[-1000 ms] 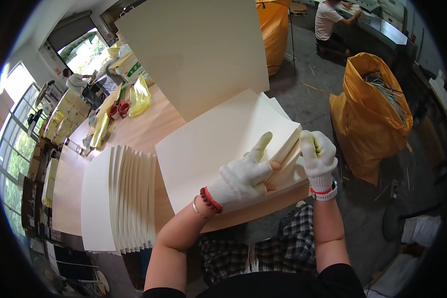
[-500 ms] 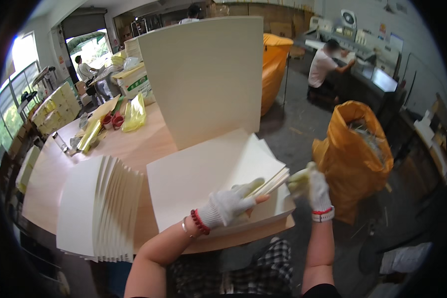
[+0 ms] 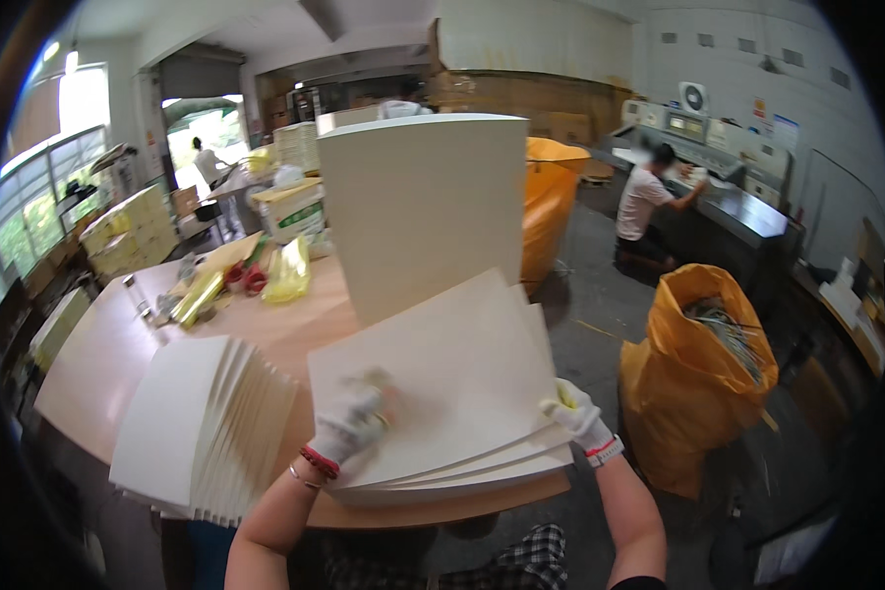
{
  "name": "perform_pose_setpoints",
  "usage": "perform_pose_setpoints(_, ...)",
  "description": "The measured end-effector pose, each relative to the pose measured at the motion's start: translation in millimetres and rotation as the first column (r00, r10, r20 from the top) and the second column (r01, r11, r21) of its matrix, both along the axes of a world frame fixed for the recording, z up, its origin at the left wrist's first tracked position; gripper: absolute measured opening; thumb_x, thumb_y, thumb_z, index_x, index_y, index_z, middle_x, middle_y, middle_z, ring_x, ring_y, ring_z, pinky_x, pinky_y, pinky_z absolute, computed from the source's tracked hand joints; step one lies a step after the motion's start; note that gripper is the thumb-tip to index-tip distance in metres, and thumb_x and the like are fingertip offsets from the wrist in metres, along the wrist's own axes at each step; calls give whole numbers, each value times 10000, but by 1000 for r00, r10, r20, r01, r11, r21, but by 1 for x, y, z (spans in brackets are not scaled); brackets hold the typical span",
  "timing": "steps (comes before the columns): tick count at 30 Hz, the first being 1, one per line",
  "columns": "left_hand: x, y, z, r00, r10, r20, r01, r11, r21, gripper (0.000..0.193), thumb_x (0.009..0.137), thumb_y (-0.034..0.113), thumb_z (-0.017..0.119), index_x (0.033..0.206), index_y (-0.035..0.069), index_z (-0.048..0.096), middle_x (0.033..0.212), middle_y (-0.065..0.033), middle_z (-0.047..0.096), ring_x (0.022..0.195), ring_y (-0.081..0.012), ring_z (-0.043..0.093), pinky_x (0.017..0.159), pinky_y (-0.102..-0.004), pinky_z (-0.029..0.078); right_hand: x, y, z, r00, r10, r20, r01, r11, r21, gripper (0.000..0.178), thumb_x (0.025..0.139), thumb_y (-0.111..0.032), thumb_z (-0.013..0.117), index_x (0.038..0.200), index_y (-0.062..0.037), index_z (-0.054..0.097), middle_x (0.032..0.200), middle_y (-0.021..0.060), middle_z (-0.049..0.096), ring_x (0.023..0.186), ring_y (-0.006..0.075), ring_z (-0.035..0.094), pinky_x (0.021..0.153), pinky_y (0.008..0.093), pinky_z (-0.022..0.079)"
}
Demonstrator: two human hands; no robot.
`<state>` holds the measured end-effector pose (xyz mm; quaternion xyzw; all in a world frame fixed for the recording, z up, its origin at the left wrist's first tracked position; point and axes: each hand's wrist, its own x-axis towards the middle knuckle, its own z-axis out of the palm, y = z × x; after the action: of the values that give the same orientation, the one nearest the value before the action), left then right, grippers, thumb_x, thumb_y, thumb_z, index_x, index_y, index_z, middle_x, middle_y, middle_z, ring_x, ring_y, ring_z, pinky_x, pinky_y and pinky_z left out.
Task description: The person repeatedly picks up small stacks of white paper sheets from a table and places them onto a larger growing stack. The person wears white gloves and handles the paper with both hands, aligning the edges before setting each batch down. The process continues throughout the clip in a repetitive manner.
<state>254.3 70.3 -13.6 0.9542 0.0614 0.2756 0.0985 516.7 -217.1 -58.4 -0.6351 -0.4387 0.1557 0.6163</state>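
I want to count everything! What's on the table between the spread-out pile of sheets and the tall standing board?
Head view: only bare wooden table lies between the fanned sheets and the upright board.

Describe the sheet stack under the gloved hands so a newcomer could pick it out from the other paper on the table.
On the wooden table, look at the near edge, in front of the tall upright block of cream paper. The flat cream stack lies there, left hand on top, right hand at its right corner. Unlike the fanned stack to its left, it lies flat, its edge sheets parted.
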Motion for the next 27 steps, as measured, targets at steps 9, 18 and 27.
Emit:
perform_pose_setpoints(9,-86,-6,-19,993,51,109,118,-215,-970,583,818,152,712,1319,5,453,1147,-96,604,1050,-163,581,940,-320,470,13,-18,-17,968,82,-235,-53,991,127,573,888,-353,673,1301,11,515,1111,30,630,925,104,593,773,241,482)
perform_pose_setpoints(18,-189,-73,7,771,614,168,385,-240,-891,346,841,-22,579,1172,-111,538,1055,-165,633,900,-235,656,826,-331,549,11,-2,8,938,48,-344,-136,962,-238,356,980,-360,494,1076,-25,565,822,73,634,508,67,518,400,190,386)
perform_pose_setpoints(27,-312,-23,49,378,715,589,537,349,-768,194,923,45,466,1025,-47,603,933,-122,646,811,-204,653,724,-315,544,-2,2,5,927,18,-375,-59,993,-97,250,987,-290,489,1004,-48,552,676,21,560,403,10,391,324,147,267)
